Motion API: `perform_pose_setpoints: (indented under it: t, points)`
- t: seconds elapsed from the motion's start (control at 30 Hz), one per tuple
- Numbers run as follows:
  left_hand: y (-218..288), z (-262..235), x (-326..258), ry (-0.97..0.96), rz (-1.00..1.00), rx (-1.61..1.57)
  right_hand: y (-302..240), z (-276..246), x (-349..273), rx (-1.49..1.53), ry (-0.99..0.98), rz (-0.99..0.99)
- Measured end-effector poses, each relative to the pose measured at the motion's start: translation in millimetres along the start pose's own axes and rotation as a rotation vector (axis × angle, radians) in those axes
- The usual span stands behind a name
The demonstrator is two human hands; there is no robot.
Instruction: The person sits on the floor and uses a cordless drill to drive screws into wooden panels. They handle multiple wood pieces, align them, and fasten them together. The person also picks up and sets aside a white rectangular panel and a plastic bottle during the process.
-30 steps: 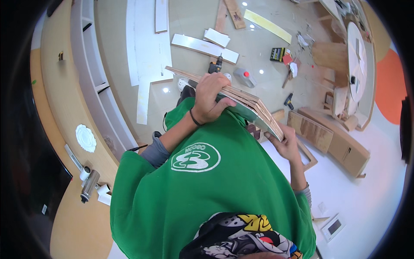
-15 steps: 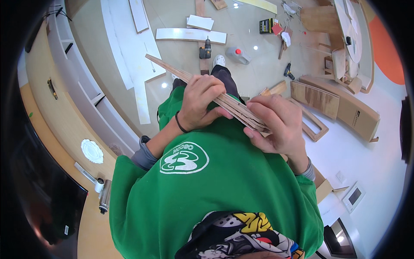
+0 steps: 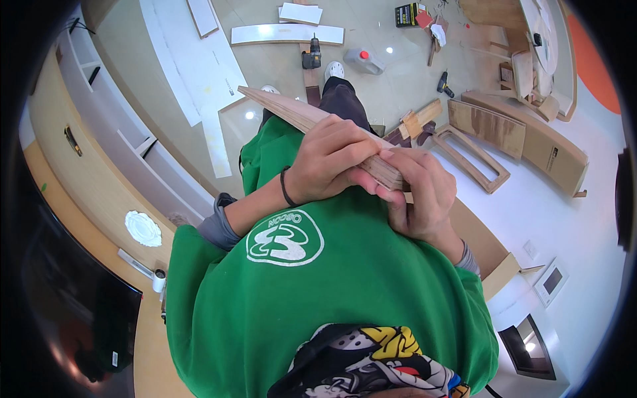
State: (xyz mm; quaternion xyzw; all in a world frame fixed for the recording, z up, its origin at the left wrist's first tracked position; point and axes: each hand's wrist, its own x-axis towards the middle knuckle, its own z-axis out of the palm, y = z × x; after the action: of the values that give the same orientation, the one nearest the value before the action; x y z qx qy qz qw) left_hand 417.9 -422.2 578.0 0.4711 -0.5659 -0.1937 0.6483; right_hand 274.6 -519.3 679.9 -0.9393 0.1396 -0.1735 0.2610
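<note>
A long wooden board point(image 3: 282, 108) with a layered, plywood-like edge slants in front of my chest, its far end pointing up and left. My left hand point(image 3: 334, 158) is closed around it near the close end, fingers over the top. Right beside it, my right hand point(image 3: 421, 192) grips the blunt close end between thumb and fingers. The two hands touch or nearly touch. Part of the board is hidden beneath my fingers, and I cannot tell whether it is one piece or several layers pressed together.
On the floor ahead lie a cordless drill point(image 3: 311, 54), a white board point(image 3: 286, 35), a plastic jug with a red cap point(image 3: 364, 61) and a second power tool point(image 3: 444, 83). To the right are a wooden frame point(image 3: 472, 159) and a long cardboard box point(image 3: 554, 142). Shelving point(image 3: 123, 129) runs along the left.
My right hand has closed in next to my left hand at the board's near end. The board has turned, showing more of its broad upper face. My view has shifted slightly.
</note>
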Motion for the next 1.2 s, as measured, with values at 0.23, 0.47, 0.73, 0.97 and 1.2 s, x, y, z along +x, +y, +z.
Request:
perform_pose_setpoints:
  t: [0.23, 0.47, 0.73, 0.97, 1.2]
  points:
    - [-7.6, -8.1, -4.1, -0.013, -0.033, -0.031, -7.5, 7.2, -6.7, -0.017, 0.068, 0.01]
    - [4.8, -11.8, 0.1, 0.008, -0.015, -0.05, -18.0, -2.8, -5.5, 0.01, 0.099, -0.003]
    - [16.0, -15.4, 3.7, -0.028, -0.045, -0.065, -31.2, -1.2, -9.8, -0.085, 0.158, 0.022]
    - [16.5, -15.8, 1.7, -0.045, -0.043, -0.07, -34.5, 3.3, -15.0, -0.078, 0.239, 0.026]
    - [8.7, -21.9, 12.0, -0.058, -0.042, -0.073, -29.2, 3.4, -5.2, 0.007, 0.195, 0.085]
